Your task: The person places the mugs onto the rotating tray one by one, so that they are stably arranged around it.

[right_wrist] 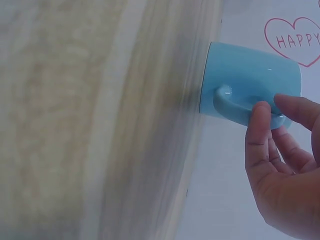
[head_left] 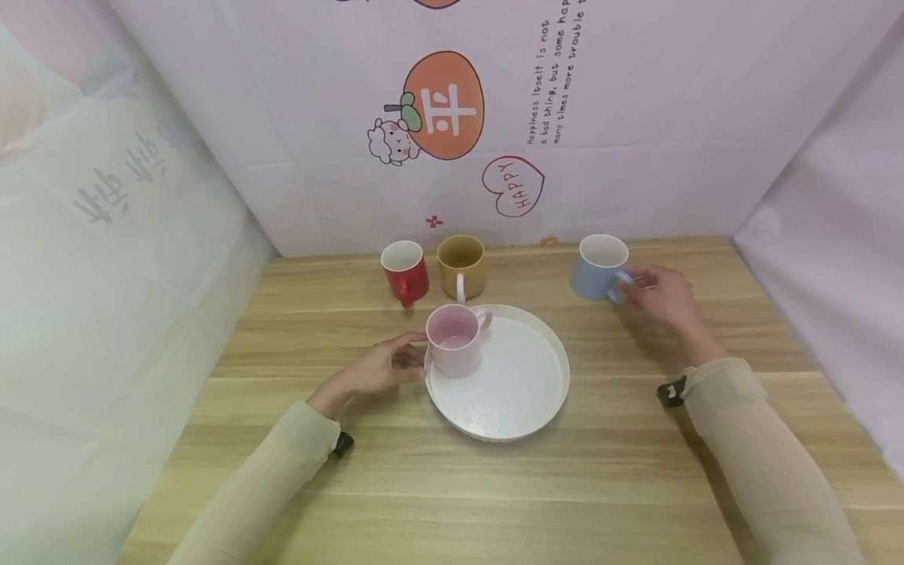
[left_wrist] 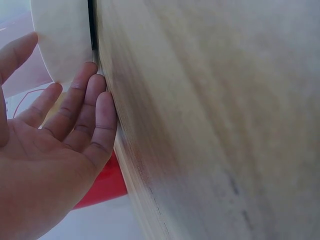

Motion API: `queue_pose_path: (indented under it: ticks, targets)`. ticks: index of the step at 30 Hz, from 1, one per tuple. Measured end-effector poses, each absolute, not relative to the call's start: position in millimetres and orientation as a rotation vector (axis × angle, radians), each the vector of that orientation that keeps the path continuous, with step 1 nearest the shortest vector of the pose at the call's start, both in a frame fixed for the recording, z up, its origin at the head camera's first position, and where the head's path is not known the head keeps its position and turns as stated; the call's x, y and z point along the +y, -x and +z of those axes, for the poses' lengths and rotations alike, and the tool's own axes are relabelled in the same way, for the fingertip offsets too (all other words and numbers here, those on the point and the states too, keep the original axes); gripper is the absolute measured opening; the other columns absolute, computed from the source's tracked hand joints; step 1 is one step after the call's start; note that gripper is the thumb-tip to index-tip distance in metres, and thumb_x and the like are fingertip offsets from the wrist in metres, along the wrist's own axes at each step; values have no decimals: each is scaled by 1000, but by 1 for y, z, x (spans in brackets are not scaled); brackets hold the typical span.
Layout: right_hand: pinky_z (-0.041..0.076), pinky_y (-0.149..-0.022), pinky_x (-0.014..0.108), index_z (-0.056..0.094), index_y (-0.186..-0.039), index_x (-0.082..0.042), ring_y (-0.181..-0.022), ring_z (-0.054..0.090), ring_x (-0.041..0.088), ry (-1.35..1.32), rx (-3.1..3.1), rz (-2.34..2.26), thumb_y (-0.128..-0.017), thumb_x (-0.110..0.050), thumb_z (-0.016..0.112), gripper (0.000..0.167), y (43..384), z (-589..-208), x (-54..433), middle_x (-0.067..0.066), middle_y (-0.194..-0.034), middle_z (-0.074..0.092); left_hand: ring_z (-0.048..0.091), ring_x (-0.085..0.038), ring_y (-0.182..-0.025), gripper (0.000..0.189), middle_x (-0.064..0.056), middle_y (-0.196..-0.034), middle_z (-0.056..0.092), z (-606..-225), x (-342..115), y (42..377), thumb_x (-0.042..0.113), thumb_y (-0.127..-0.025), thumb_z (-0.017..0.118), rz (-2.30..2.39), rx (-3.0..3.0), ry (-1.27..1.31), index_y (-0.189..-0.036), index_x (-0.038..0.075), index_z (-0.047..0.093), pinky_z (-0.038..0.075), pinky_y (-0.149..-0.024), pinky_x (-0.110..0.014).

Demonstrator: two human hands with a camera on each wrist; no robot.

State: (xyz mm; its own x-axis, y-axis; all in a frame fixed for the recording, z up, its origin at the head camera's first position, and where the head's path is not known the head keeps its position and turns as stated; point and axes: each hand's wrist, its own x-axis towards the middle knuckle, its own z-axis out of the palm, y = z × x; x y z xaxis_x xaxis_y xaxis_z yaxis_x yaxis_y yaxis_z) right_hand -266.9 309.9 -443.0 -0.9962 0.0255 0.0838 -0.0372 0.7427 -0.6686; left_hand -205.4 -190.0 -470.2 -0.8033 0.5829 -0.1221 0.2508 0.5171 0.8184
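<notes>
At the back right of the table, a light blue mug (head_left: 595, 271) stands upright. My right hand (head_left: 664, 297) pinches its handle (right_wrist: 235, 107) between thumb and fingers. A pink mug (head_left: 455, 357) stands upright on the left part of a round white tray (head_left: 519, 400), its handle turned to the back right. Beside the tray's left edge is my left hand (head_left: 381, 365), fingers loosely bent and fingertips right at the rim. In the left wrist view the palm shows and nothing lies in it.
Behind the tray, a red mug (head_left: 406, 272) and a mustard-yellow mug (head_left: 462, 267) with a white handle stand side by side. A printed cloth (head_left: 318, 157) hangs along the back of the wooden table (head_left: 494, 502), with pale cloth at both sides.
</notes>
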Motion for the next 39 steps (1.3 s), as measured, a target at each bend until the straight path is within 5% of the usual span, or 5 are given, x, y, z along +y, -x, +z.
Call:
queue_pose_path:
  ticks: [11,20,28,39]
  targets:
    - [47,-65,11,66,-121,-3,-73,74,11,91,-2853,1191,-96,-35,66,41,269,-443,308,24,-114,72,65,-27,-116,63,-14,-124,67,-472,-191,207,21,-93,72,1186,2389,-684,-149,17,43,54,-101,-43]
    - [51,-84,36,67,-119,-2,-75,74,12,95,-2885,1153,-97,-38,64,43,270,-442,307,21,-109,74,64,-27,-117,63,-14,-125,67,-472,-192,207,21,-93,72,1196,2378,-682,-149,17,43,54,-102,-42]
    - [46,-68,18,68,-116,-3,-69,67,2,68,-2881,1112,-98,-37,63,39,270,-445,308,16,-99,76,63,-30,-119,63,-16,-127,66,-471,-191,206,22,-93,71,1204,2369,-686,-149,17,43,53,-103,-46]
    - [46,-69,20,68,-116,-2,-67,62,-4,38,-2872,1074,-98,-39,62,41,271,-445,310,11,-91,77,64,-27,-117,63,-14,-124,67,-469,-191,205,22,-93,72,1185,2390,-688,-149,16,43,54,-101,-40]
